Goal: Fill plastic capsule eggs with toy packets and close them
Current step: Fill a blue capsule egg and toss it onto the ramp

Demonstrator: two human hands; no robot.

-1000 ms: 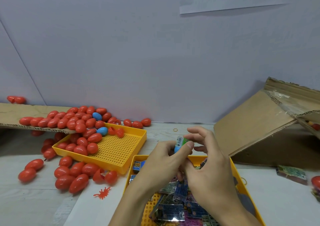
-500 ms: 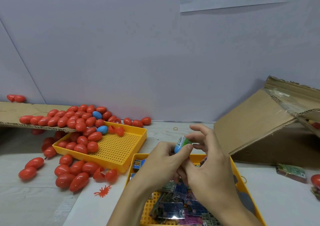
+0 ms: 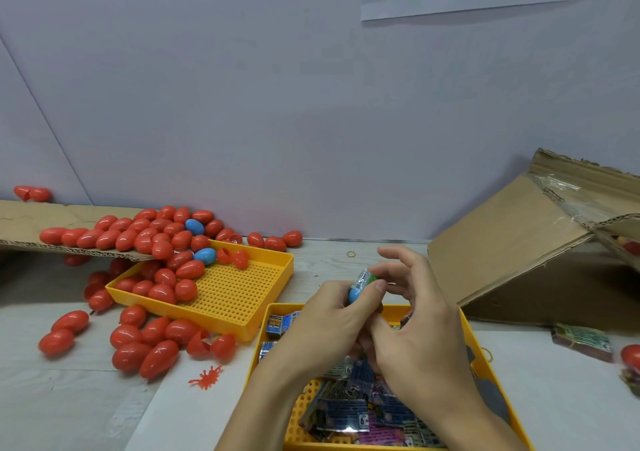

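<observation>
Head view: left hand (image 3: 325, 315) grips a blue egg half (image 3: 356, 293) with a green packet (image 3: 367, 277) poking out; right hand (image 3: 415, 319) pinches the packet's top, its other fingers spread. Below them, the near tray (image 3: 485, 367) holds many packets (image 3: 346, 412). Left, the far tray (image 3: 242, 312) holds red eggs (image 3: 162, 291) and a blue egg (image 3: 205, 255).

The red eggs (image 3: 157, 357) are glossy, smooth plastic. Both yellow trays (image 3: 239, 326) are matt plastic with perforated floors. The packets (image 3: 343, 416) are shiny printed film. The box (image 3: 512, 242) is rough, torn-edged corrugated cardboard with glossy clear tape. The tabletop (image 3: 62, 402) looks like pale, matt wood grain.
</observation>
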